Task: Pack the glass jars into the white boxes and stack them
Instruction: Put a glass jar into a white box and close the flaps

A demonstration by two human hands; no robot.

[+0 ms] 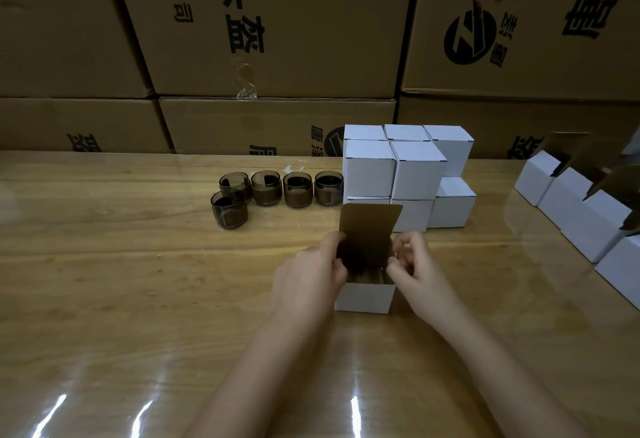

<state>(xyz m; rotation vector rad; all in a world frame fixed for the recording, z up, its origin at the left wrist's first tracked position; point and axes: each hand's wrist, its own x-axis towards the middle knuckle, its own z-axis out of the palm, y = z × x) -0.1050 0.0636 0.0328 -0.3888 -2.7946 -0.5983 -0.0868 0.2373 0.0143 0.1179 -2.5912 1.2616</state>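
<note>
With a jar [367, 276] apparently inside, the left hand [311, 278] and right hand [412, 264] pinch the sides of the open white box [365, 297] near-centre on the surface [138, 299]; next, tuck its raised lid [370, 226] down.

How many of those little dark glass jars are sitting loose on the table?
5. Four glass jars stand in a row left of the stacked white boxes; a fifth stands in front of the row's left end. More may be hidden inside boxes.
</note>
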